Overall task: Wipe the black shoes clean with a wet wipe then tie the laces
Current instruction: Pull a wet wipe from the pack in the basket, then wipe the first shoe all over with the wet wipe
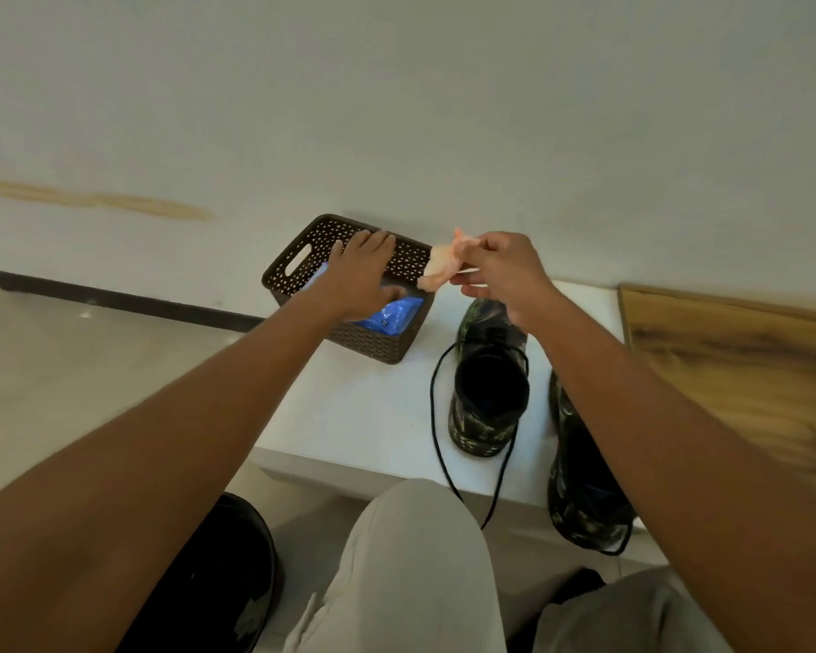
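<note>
- Head view, looking down: both bare arms stretch out over a white counter (pixel 349 417) set against a pale wall.
- Left hand (pixel 359 271) lies over a dark brown woven basket (pixel 298 271) at the back of the counter, fingers fairly straight and spread, fingertips on the far rim; its grip is loose, curled round nothing.
- Under that hand, inside the basket, sits a blue pack of wipes (pixel 394 313), partly covered by the palm.
- Right hand (pixel 500 271) is raised just right of the basket, and its grip is closed on a wet wipe (pixel 444 266): thumb and fingers pinch the crumpled, pale pinkish sheet, which sticks out to the left, its end in front of the basket's right corner.
- Below the right hand, one black shoe (pixel 488 384) with a greenish pattern stands upright on the counter, toe toward the wall, opening facing up.
- Its black lace (pixel 436 417) is undone, looping out on the left side and trailing down past the counter's near edge.
- Second shoe (pixel 580 487) sits to the right of the first, near the front edge, largely hidden behind the right forearm; its lace end shows near the heel.
- Wooden board (pixel 736 369) lies at the far right of the counter.
- Grey trousered knees (pixel 420 558) fill the bottom, with a dark round object (pixel 227 567) on the floor at lower left; what it is I cannot tell.
</note>
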{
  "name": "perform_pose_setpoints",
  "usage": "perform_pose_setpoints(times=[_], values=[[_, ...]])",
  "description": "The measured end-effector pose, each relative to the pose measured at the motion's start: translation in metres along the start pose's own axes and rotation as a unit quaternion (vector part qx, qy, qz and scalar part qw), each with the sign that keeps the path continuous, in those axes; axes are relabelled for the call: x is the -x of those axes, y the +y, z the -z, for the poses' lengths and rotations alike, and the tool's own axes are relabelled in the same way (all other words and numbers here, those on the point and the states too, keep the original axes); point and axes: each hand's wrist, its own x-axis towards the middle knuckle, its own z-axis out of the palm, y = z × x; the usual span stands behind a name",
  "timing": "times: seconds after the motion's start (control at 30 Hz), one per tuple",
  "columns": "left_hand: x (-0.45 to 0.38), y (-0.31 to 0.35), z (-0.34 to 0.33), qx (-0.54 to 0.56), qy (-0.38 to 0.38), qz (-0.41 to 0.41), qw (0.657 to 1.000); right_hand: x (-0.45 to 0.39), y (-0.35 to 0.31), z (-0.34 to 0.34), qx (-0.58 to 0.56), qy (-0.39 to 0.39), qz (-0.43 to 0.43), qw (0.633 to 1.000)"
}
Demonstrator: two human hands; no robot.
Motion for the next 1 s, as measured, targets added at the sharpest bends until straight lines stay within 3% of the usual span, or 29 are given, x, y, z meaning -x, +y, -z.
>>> perform_pose_setpoints(times=[0.4, 0.6, 0.67, 0.73, 0.9, 1.0], values=[[0.026, 0.151, -0.013, 0.053, -0.003, -0.057, 0.997, 0.101, 0.034, 0.151, -0.087, 0.087, -0.036, 0.992], [0.037, 0.208, -0.019, 0.148, 0.001, -0.07, 0.987, 0.121, 0.053, 0.188, -0.123, 0.119, -0.041, 0.984], [0.045, 0.225, -0.015, 0.251, 0.023, -0.031, 0.967, 0.125, 0.061, 0.194, -0.13, 0.131, -0.041, 0.982], [0.058, 0.243, -0.004, 0.371, 0.04, 0.049, 0.927, 0.129, 0.069, 0.198, -0.139, 0.139, -0.04, 0.98], [0.089, 0.271, -0.008, 0.499, 0.039, 0.141, 0.854, 0.136, 0.092, 0.198, -0.183, 0.146, -0.051, 0.971], [0.111, 0.28, -0.016, 0.465, -0.001, 0.086, 0.881, 0.136, 0.097, 0.199, -0.192, 0.149, -0.052, 0.969]])
